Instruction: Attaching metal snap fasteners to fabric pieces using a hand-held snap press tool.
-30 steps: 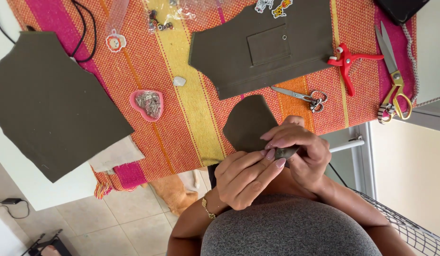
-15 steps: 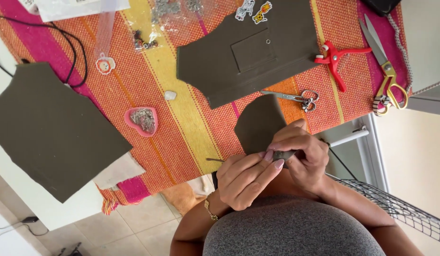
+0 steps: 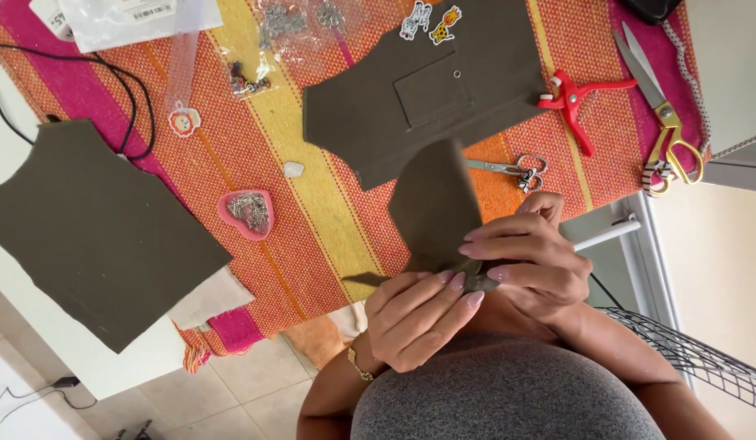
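Observation:
Both of my hands hold one small olive-green fabric piece [image 3: 433, 204] close to my body, at the table's near edge. My left hand [image 3: 414, 314], with a gold bracelet on its wrist, pinches the lower end from below. My right hand [image 3: 531, 259] grips the same end from the right, fingers curled over it. The piece stands up from my fingers and partly hides the striped cloth behind it. A larger olive fabric panel with a sewn pocket [image 3: 427, 106] lies flat just beyond.
An orange, pink and yellow striped cloth [image 3: 312, 204] covers the table. On it lie a pink heart-shaped pin dish [image 3: 246, 213], small snips [image 3: 508, 169], a red hand tool [image 3: 577, 98], gold-handled scissors [image 3: 667, 122] and a black cord [image 3: 109, 73]. Another olive panel [image 3: 92, 228] overhangs at left.
The small fabric piece now stands taller in front of me. My hands sit a little lower and closer, still pinching its end. The view has shifted slightly over the table.

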